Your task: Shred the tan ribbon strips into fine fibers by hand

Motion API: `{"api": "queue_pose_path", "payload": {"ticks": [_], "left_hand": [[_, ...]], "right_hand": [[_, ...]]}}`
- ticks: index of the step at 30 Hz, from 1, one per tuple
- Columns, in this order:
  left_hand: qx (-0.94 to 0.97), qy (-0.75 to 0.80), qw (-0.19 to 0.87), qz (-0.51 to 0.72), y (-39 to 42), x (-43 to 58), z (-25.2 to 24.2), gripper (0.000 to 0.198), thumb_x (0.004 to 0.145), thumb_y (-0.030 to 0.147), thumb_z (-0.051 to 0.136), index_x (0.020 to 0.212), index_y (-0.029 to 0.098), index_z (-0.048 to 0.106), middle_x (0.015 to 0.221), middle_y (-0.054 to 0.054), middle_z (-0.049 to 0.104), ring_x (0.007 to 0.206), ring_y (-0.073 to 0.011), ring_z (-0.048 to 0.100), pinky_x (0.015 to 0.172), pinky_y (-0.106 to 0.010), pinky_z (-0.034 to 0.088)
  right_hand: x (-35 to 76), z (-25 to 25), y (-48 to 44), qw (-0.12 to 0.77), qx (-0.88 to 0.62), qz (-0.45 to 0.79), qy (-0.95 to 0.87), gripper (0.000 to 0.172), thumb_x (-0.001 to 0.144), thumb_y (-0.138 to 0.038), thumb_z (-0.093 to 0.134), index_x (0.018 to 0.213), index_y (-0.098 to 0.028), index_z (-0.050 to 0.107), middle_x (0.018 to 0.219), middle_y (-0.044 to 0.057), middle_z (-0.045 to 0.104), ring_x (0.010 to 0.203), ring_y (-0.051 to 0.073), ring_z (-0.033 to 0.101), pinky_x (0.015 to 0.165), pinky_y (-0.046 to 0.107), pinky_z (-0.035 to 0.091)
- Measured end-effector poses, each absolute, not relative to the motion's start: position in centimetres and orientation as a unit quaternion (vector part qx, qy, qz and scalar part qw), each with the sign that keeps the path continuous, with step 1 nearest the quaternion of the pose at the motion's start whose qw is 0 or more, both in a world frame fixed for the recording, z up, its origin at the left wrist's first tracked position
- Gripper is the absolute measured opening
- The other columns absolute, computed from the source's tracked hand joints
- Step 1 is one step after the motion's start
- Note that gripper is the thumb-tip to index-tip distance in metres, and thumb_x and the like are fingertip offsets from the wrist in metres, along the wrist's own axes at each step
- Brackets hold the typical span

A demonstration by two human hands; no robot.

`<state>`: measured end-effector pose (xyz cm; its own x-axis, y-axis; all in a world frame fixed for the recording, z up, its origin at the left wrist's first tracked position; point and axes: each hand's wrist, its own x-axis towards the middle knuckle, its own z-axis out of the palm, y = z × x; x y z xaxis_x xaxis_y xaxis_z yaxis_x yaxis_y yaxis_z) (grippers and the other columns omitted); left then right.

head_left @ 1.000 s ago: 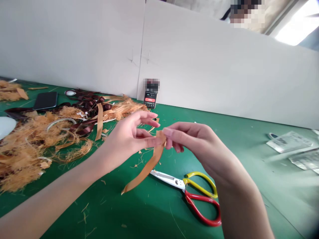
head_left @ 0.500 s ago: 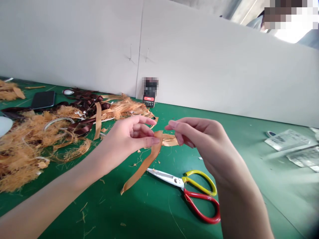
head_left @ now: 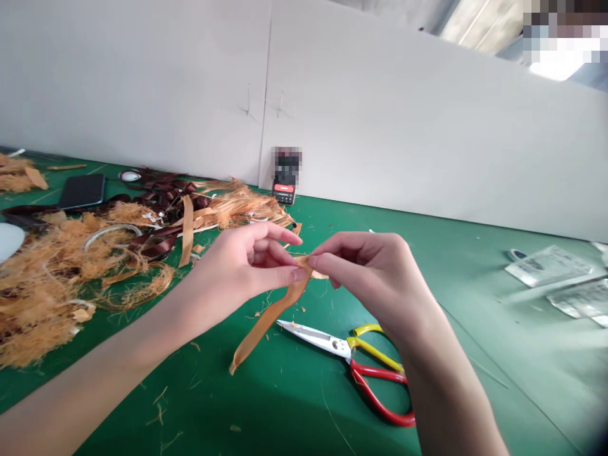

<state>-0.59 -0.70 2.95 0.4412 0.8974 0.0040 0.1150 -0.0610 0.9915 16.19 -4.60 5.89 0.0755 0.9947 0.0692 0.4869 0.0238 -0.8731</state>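
Note:
An orange-tan ribbon hangs down toward the lower left from between my hands. My left hand pinches it near its upper end between thumb and forefinger, the other fingers loosely curled. At that same upper end, my right hand closes thumb and forefinger on the ribbon's edge. Below the hands lie scissors with one yellow and one red handle, the blades pointing left; my right forearm covers part of the handles. Behind my fingers, another bit of tan ribbon is mostly hidden.
Frayed orange fibres and dark brown ribbon pile up on the left of the green table. A dark phone lies there; another phone leans on the white partition. Clear plastic packets lie at right.
My right hand has moved left and down, and its fingertips have closed on the ribbon's upper end. My left hand stays almost where it was, still pinching the ribbon.

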Motion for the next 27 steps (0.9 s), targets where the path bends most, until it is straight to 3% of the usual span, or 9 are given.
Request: {"api": "queue_pose_path", "payload": {"ticks": [10,18,22,27], "left_hand": [[0.651,0.424,0.544,0.316,-0.6,-1.0,3.6,0.032,0.067,0.025,0.077,0.097,0.020,0.066,0.076,0.000,0.072,0.072,-0.0178,0.071,0.062,-0.023,0.058],[0.659,0.436,0.535,0.300,-0.8,-0.7,4.3,0.027,0.073,0.023,0.073,0.098,0.021,0.064,0.080,0.002,0.072,0.078,-0.0134,0.069,0.066,-0.018,0.054],[0.667,0.420,0.532,0.307,-0.9,-0.7,4.1,0.024,0.074,0.022,0.072,0.096,0.019,0.064,0.083,0.001,0.071,0.082,-0.0132,0.069,0.071,-0.018,0.054],[0.673,0.386,0.576,0.258,-1.1,-0.7,3.9,0.028,0.082,0.027,0.066,0.108,0.020,0.058,0.091,0.000,0.070,0.080,-0.0138,0.071,0.071,-0.020,0.056]], "right_hand": [[16.4,6.6,-5.0,0.444,-0.631,0.251,-0.585,0.013,0.071,-0.019,0.062,0.060,-0.017,0.069,0.050,-0.002,0.051,0.050,0.008,0.041,0.042,0.020,0.031],[17.0,6.8,-5.5,0.338,-0.618,0.284,-0.651,0.015,0.076,-0.023,0.060,0.078,-0.020,0.074,0.055,-0.002,0.057,0.051,0.009,0.047,0.043,0.020,0.035],[16.9,6.4,-5.4,0.314,-0.601,0.300,-0.671,0.016,0.076,-0.021,0.058,0.072,-0.018,0.073,0.054,-0.002,0.056,0.052,0.008,0.047,0.046,0.020,0.035],[17.1,6.6,-5.2,0.304,-0.610,0.341,-0.647,0.016,0.075,-0.018,0.058,0.070,-0.018,0.073,0.051,-0.004,0.054,0.049,0.006,0.047,0.047,0.017,0.036]]}}
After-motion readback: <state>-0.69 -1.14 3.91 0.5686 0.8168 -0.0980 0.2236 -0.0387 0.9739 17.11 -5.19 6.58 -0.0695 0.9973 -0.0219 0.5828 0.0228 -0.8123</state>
